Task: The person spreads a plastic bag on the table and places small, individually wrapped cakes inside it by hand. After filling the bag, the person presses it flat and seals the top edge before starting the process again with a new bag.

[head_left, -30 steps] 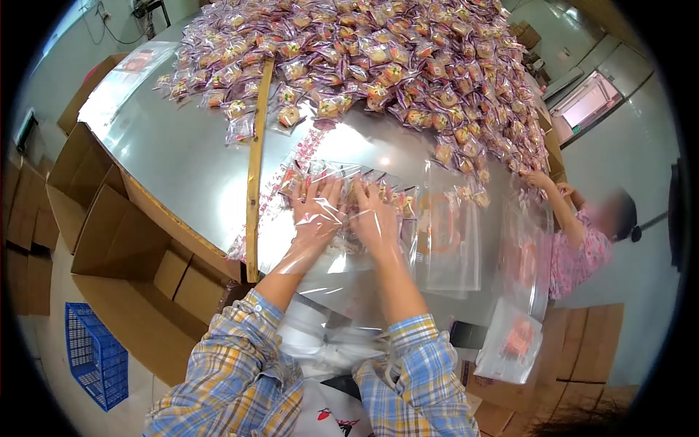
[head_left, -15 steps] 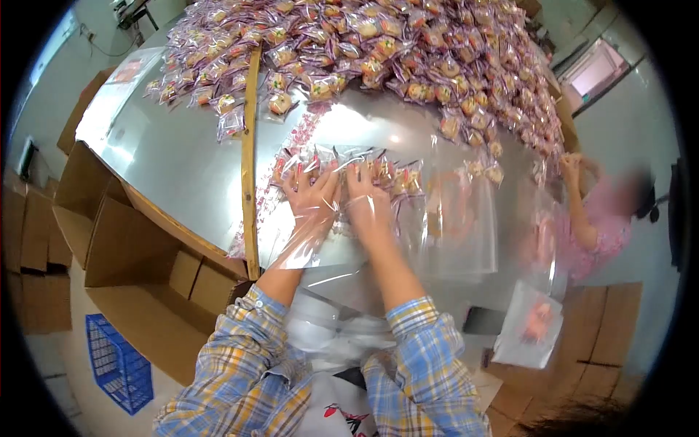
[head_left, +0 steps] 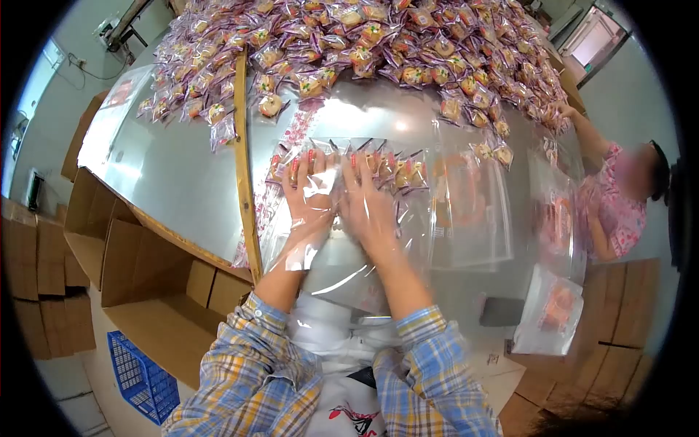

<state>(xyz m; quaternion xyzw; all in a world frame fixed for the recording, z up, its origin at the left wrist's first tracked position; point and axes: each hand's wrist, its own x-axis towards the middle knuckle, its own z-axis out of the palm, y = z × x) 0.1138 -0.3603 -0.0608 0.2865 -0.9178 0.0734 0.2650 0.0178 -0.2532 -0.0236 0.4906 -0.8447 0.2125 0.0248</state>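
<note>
My left hand (head_left: 312, 200) and my right hand (head_left: 366, 215) lie side by side under the film of a large clear plastic bag (head_left: 341, 271). Both hands have their fingers stretched forward onto a row of small wrapped cookies (head_left: 408, 173) with purple-edged wrappers. The fingertips touch the near side of the wrappers, and glare on the film partly hides them. The row reaches past my hands on both sides. More clear bags with an orange print (head_left: 466, 197) lie flat just right of the row.
A large heap of wrapped cookies (head_left: 349, 54) covers the far side of the metal table (head_left: 175, 175). A wooden strip (head_left: 244, 160) divides the tabletop. Cardboard boxes (head_left: 156, 291) and a blue crate (head_left: 142, 379) stand left. A co-worker (head_left: 619, 189) reaches into the heap at right.
The camera view has shifted slightly. My hands stay on the cookie row under the film. At the right, the co-worker now leans back a little, with one arm stretched to the heap.
</note>
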